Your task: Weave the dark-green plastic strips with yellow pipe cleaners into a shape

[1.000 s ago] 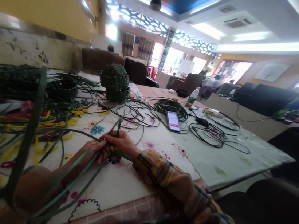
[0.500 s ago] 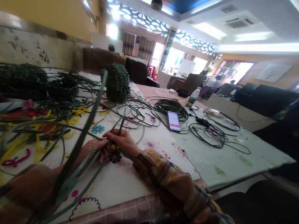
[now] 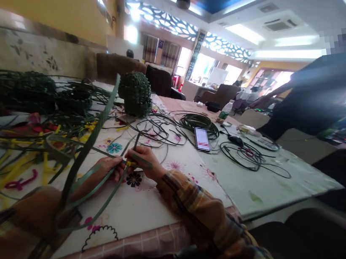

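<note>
My left hand (image 3: 109,168) is closed on dark green flat weaving strips (image 3: 94,133), whose long ends arc up and back over my left forearm. Close beside it, my right hand (image 3: 145,160) pinches the strips where they cross. A small yellow piece (image 3: 130,163) sits at that crossing between my fingertips. Both hands hover just above the white flowered tablecloth (image 3: 145,209). How the strips interlace under my fingers is hidden.
Beyond my hands stands a woven green basket (image 3: 136,94). Coiled strips (image 3: 196,122) and a phone (image 3: 201,138) lie to the right, with a bottle (image 3: 226,109) behind. Yellow strips (image 3: 45,163) and more woven pieces (image 3: 24,91) are at left. A person (image 3: 317,85) is at far right.
My hands have drawn slightly apart, the right one shifting a little right. The long strip ends have swung and spread. The person at right now leans over farther back.
</note>
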Demonstrator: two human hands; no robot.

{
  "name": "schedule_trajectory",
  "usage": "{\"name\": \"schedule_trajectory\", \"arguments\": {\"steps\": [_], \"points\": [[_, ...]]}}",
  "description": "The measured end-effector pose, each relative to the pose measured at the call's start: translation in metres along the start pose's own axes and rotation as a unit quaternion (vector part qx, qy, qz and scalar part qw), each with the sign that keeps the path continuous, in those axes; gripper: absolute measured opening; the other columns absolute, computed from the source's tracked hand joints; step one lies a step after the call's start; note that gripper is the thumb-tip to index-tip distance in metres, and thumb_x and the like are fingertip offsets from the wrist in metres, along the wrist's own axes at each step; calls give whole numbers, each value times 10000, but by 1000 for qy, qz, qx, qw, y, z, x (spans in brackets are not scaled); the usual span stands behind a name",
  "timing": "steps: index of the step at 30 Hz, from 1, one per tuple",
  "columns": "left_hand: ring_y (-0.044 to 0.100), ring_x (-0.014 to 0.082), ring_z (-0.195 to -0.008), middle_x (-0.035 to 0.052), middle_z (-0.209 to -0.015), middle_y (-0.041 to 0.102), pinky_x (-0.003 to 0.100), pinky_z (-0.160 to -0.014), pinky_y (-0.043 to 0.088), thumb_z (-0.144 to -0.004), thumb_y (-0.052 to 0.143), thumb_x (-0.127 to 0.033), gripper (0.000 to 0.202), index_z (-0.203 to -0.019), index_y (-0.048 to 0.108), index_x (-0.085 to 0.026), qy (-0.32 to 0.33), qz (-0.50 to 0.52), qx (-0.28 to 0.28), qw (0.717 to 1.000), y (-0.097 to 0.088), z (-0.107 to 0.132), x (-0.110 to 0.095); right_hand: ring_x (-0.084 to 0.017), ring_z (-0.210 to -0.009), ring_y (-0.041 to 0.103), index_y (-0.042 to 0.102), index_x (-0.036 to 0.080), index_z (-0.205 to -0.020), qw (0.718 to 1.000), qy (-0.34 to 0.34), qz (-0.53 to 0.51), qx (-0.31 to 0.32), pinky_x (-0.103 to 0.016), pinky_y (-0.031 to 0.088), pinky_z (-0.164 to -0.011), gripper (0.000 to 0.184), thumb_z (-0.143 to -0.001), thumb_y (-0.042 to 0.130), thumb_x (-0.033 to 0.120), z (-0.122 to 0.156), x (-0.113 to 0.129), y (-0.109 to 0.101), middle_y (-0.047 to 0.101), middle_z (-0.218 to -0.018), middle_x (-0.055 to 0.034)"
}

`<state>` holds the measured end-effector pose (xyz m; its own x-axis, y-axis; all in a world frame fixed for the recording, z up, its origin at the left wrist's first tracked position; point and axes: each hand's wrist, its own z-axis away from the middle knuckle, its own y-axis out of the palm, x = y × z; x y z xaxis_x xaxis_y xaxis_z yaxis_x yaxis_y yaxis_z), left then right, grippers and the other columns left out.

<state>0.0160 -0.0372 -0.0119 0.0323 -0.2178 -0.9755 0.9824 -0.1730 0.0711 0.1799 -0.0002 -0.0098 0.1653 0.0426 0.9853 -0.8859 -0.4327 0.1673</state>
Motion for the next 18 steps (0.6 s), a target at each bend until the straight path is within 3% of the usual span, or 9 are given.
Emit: {"name": "schedule_trajectory", "arguments": {"steps": [5, 12, 18], "points": [[471, 101, -367, 21, -500, 591, 224, -431, 384, -898, 530, -380, 342, -671, 601, -135, -43, 7, 1, 999, -5, -10, 3, -91, -446, 548, 619, 136, -753, 1000, -15, 16, -16, -224, 467, -429, 421, -728, 723, 544, 0, 0, 0, 572, -563, 34], [481, 119, -407, 21, -527, 577, 326, -559, 566, -863, 581, -381, 303, -680, 626, -143, -56, 14, -57, 997, -3, -12, 2, -84, -420, 513, 552, 170, -762, 999, -20, 21, 34, -217, 419, -411, 412, -660, 795, 487, -5, -3, -6, 540, -541, 73], [687, 208, -721, 39, -728, 653, 354, -765, 603, -811, 700, -408, 297, -708, 650, -135, 2, 59, -27, 998, -6, -3, 3, -76, -437, 490, 533, 181, -734, 1000, -19, 24, 5, -212, 394, -425, 447, -648, 788, 538, -1, -4, -1, 526, -545, 71]]}}
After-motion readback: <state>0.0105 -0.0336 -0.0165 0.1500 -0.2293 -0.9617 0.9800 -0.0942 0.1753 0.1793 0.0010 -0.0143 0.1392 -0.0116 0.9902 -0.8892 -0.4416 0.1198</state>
